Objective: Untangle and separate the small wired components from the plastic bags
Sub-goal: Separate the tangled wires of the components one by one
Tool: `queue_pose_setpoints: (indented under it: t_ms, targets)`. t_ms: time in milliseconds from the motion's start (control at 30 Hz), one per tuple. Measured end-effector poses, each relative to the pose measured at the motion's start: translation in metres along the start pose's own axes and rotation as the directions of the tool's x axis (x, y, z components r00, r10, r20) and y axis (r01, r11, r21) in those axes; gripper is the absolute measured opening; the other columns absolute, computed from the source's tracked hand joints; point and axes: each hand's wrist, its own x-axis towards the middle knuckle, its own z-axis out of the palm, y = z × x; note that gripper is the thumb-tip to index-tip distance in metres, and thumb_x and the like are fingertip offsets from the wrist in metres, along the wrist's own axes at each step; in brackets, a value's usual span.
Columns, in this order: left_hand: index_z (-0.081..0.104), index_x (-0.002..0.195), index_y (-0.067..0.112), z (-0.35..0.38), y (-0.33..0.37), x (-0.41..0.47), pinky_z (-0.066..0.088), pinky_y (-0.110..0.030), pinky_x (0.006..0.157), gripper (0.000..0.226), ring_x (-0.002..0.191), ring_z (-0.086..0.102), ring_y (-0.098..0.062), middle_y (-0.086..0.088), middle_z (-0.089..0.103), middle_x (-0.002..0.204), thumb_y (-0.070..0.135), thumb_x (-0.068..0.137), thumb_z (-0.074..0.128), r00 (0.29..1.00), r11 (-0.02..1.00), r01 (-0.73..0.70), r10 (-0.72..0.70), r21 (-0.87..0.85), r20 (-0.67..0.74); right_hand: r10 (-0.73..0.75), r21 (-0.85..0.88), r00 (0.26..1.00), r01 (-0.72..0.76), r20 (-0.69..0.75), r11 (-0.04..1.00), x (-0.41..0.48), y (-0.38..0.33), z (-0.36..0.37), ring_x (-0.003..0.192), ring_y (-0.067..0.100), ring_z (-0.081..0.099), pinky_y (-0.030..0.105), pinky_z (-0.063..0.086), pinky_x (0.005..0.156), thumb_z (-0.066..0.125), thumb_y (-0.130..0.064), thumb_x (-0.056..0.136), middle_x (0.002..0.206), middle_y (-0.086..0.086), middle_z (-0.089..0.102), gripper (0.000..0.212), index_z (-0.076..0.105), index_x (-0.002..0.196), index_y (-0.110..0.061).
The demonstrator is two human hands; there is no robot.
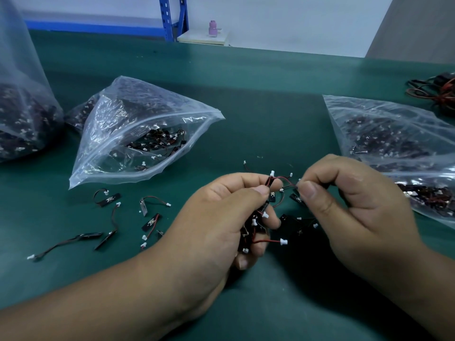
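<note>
Both hands bare. Left hand (216,217): broad back, faint tendon ridges running to the knuckles, creases over the thumb joint. Left thumbnail (261,190) cut short, with a pale edge. Little-finger nail (242,263) shows low down, also short. Left forearm (110,299) bare up to the frame edge, with a shallow fold at the wrist.

Right hand (357,205): bare, with a light sheen across the index knuckle (354,177). Right thumbnail (307,189) wide, flat and trimmed close. Fingers (327,168) thick, joint folds clearly marked. Right forearm (430,279) bare to the frame corner. Finer skin detail is too blurred to record.
</note>
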Motion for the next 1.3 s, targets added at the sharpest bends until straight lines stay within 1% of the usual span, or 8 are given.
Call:
queue_pose_setpoints:
  t_ms: [233, 533, 767, 900, 1033, 1167, 1267, 1300]
  targets:
    - [0.074, 0.093, 0.021, -0.0013, 0.0003, -0.0009, 0.026, -0.015, 0.038, 0.020, 0.038, 0.042, -0.012, -0.003, 0.059, 0.060, 0.018, 0.094, 0.054, 1.000, 1.000, -0.007, 0.007, 0.003, 0.014, -0.057, -0.060, 0.987, 0.067, 0.149, 0.996, 0.0001, -0.0007, 0.0016, 0.069, 0.015, 0.056, 0.036, 0.044, 0.066, 0.055, -0.023, 0.095, 0.073, -0.007, 0.057, 0.021, 0.063, 0.078, -0.013]
    - [0.075, 0.095, 0.021, -0.0014, 0.0010, -0.0016, 0.025, -0.016, 0.039, 0.021, 0.039, 0.042, -0.013, -0.003, 0.059, 0.060, 0.017, 0.093, 0.054, 1.000, 1.000, -0.015, 0.015, 0.002, 0.015, 0.022, -0.176, 0.998, -0.011, 0.065, 0.984, 0.0028, 0.0015, 0.0006, 0.070, 0.021, 0.056, 0.043, 0.044, 0.065, 0.058, -0.018, 0.082, 0.071, -0.002, 0.056, 0.016, 0.056, 0.066, -0.014]
    - [0.074, 0.089, 0.019, -0.0014, 0.0009, -0.0002, 0.024, -0.015, 0.039, 0.020, 0.037, 0.040, -0.013, -0.004, 0.058, 0.059, 0.016, 0.091, 0.055, 1.000, 0.999, -0.012, 0.011, -0.043, -0.020, 0.126, -0.097, 0.991, -0.129, -0.034, 0.987, 0.0061, 0.0051, -0.0021, 0.075, 0.019, 0.058, 0.036, 0.043, 0.069, 0.060, -0.001, 0.074, 0.073, 0.002, 0.059, 0.017, 0.055, 0.060, -0.009]
    - [0.074, 0.087, 0.016, -0.0015, -0.0006, 0.0020, 0.025, -0.014, 0.039, 0.020, 0.036, 0.039, -0.013, -0.005, 0.057, 0.058, 0.014, 0.091, 0.054, 0.999, 0.998, -0.018, 0.016, -0.058, -0.033, 0.152, -0.101, 0.988, -0.154, -0.031, 0.983, 0.0054, 0.0050, -0.0006, 0.082, 0.013, 0.057, 0.020, 0.041, 0.072, 0.060, 0.001, 0.072, 0.081, 0.000, 0.059, 0.018, 0.055, 0.058, -0.009]
    - [0.074, 0.084, 0.018, -0.0029, -0.0027, 0.0043, 0.026, -0.015, 0.039, 0.022, 0.035, 0.040, -0.013, -0.006, 0.058, 0.058, 0.013, 0.092, 0.055, 0.999, 0.998, -0.021, 0.019, -0.058, -0.035, 0.208, -0.094, 0.978, -0.210, -0.035, 0.973, 0.0052, 0.0054, 0.0001, 0.086, 0.010, 0.056, 0.012, 0.038, 0.071, 0.061, -0.005, 0.073, 0.086, -0.004, 0.058, 0.017, 0.057, 0.061, -0.015]
    - [0.074, 0.081, 0.020, -0.0025, -0.0028, 0.0056, 0.027, -0.015, 0.039, 0.013, 0.034, 0.040, -0.013, -0.005, 0.058, 0.058, 0.019, 0.079, 0.061, 1.000, 0.998, -0.025, 0.024, -0.064, -0.016, 0.285, -0.066, 0.957, -0.289, -0.057, 0.955, 0.0060, 0.0044, 0.0012, 0.085, 0.014, 0.054, 0.024, 0.043, 0.070, 0.065, -0.015, 0.074, 0.094, -0.006, 0.057, 0.009, 0.062, 0.071, -0.023]
    - [0.074, 0.081, 0.019, -0.0027, -0.0036, 0.0058, 0.027, -0.015, 0.039, 0.015, 0.034, 0.040, -0.013, -0.006, 0.058, 0.057, 0.015, 0.087, 0.061, 0.999, 0.997, -0.032, 0.030, -0.064, -0.023, 0.266, -0.089, 0.964, -0.264, 0.012, 0.960, 0.0060, 0.0019, 0.0006, 0.100, 0.008, 0.056, 0.019, 0.041, 0.085, 0.067, -0.025, 0.077, 0.107, -0.007, 0.059, 0.009, 0.067, 0.086, -0.026]
    - [0.074, 0.081, 0.019, -0.0028, -0.0036, 0.0054, 0.027, -0.015, 0.039, 0.019, 0.034, 0.040, -0.013, -0.006, 0.058, 0.057, 0.013, 0.091, 0.058, 0.999, 0.997, -0.033, 0.031, -0.065, -0.025, 0.259, -0.114, 0.963, -0.250, 0.073, 0.962, 0.0055, 0.0013, 0.0005, 0.110, 0.007, 0.054, 0.019, 0.039, 0.093, 0.066, -0.034, 0.078, 0.114, -0.007, 0.059, 0.018, 0.069, 0.094, -0.027]
